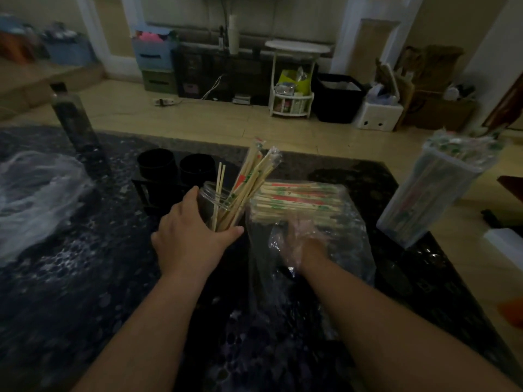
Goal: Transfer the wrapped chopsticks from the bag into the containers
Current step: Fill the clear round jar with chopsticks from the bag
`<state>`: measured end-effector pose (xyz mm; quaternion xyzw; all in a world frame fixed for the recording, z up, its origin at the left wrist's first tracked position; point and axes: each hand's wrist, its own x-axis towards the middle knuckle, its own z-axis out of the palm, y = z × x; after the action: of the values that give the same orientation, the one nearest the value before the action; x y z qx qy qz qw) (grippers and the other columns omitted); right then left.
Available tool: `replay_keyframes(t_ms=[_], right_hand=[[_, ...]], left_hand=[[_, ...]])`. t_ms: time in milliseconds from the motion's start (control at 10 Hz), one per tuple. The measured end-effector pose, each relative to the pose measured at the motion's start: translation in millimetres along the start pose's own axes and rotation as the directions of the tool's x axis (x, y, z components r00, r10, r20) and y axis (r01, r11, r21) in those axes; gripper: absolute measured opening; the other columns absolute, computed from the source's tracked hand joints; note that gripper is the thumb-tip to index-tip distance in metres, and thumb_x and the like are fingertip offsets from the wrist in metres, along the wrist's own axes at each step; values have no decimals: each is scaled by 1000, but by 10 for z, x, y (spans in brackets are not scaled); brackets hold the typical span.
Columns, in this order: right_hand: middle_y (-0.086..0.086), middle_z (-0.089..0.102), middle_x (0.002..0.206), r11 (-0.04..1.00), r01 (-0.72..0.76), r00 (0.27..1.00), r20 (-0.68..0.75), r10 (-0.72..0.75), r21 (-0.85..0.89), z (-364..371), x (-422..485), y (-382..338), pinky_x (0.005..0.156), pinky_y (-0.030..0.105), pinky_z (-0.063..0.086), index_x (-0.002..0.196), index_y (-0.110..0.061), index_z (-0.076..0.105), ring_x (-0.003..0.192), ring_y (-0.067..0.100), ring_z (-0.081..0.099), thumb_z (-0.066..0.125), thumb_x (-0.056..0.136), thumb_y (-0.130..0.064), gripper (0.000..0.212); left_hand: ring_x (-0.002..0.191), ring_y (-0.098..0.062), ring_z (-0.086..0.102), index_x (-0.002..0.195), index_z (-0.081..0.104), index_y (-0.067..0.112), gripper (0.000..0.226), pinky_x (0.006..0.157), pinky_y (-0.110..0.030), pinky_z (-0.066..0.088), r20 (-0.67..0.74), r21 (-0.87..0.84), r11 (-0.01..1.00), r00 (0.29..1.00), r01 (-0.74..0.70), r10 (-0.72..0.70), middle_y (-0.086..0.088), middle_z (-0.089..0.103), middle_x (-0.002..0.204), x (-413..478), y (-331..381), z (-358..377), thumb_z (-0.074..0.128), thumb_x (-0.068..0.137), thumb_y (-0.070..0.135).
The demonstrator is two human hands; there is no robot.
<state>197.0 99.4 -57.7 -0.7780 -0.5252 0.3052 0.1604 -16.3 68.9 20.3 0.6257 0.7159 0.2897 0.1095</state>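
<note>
From my remote seat I saw the left hand (189,236) grasping the clear jar (208,195), fingers curled round its far side and thumb wrapped across the near side low down. The jar stood upright on the dark speckled countertop (85,278). Several wrapped pairs (256,168) leaned out of its mouth toward the right, and two bare chopsticks (220,179) stood nearly straight at its left side.

Just right of the jar lay the plastic bag (353,250), clear and crumpled. The wrapped chopsticks (300,198) were stacked flat in its far end. The right hand (304,240) was inside the bag, showing only through the film, with its fingers reaching up to the near edge of the stack. I could not tell whether it was gripping anything, since the plastic blurred the fingers.

Well off to the right stood a tall clear container (441,188), packed full of wrapped chopsticks standing on end. Behind the jar sat two black cups (155,164) side by side, and a dark bottle (75,120) stood farther left.
</note>
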Motion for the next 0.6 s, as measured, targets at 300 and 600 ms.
replay_keyframes(t_ms=[300,600], right_hand=[[0,52,136,897,185,972,-63,-228,-402,-214,364,-190,100,30,37,129,-32,56,127,26,48,55,85,-63,53],[7,53,136,866,178,981,149,-121,-468,-252,339,-147,100,34,39,134,-14,52,124,29,50,63,89,-53,61]], left_hand=[[129,-30,42,149,25,32,111,100,-49,35,-21,6,1000,1000,0,0,-3,46,143,46,-3,47,74,59,73],[130,-28,42,150,25,33,112,101,-47,35,12,9,1000,1000,-14,13,-1,45,144,70,-40,65,74,58,73]])
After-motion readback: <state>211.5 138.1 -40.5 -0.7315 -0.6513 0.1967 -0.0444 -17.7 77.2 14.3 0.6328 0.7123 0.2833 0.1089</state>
